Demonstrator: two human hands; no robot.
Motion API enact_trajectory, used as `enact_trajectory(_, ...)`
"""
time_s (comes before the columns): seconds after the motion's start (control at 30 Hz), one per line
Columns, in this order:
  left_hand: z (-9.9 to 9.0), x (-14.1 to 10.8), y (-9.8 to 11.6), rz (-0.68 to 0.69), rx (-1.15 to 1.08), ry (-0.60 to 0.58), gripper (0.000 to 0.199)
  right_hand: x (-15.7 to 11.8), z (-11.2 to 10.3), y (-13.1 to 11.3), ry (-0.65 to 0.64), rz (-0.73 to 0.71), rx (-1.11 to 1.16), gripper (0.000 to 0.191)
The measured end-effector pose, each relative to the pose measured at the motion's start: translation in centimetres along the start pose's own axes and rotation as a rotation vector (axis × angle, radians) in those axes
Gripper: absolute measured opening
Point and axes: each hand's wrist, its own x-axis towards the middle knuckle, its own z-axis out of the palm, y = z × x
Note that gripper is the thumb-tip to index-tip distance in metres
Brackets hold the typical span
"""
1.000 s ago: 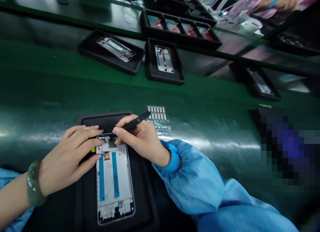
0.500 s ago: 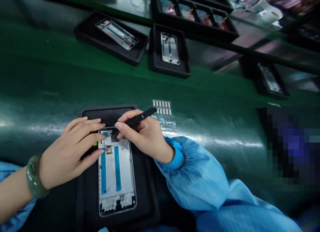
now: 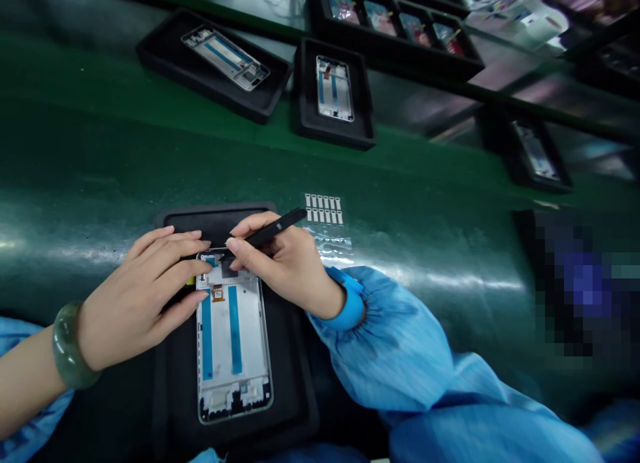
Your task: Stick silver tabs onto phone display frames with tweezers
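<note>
A silver phone frame [image 3: 223, 343] with two blue strips lies in a black foam tray [image 3: 295, 383]. My left hand [image 3: 145, 286] rests at the frame's upper left edge, fingers spread, fingertips touching it. Between the thumb and fingers of my right hand [image 3: 285, 263] is a black pen-like tool [image 3: 277, 227], slanting over the frame's top end. Its tip is hidden by my fingers. A small brown flex connector [image 3: 218, 294] shows near the top of the frame. Just beyond my right hand lies a sheet of small white labels [image 3: 324, 208].
Two black trays [image 3: 200, 66] [image 3: 333, 133] with phone frames stand at the back. Behind them is a compartmented black tray [image 3: 400, 46] holding several wrapped parts. Another tray with a frame [image 3: 537, 150] is at the right. A pixelated dark object [image 3: 580, 283] sits at the right edge.
The view has shifted slightly, so the back trays appear a little higher and further left. My right hand and the tool sit slightly further left; my left hand has hardly moved.
</note>
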Motion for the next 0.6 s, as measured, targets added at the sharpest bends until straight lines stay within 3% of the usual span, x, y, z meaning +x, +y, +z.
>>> enact_trajectory(0.6,0.03,0.03,-0.14,0.020,0.009,-0.002,0.025,0.03,0.00,0.11,-0.008,-0.039,-0.082,0.012)
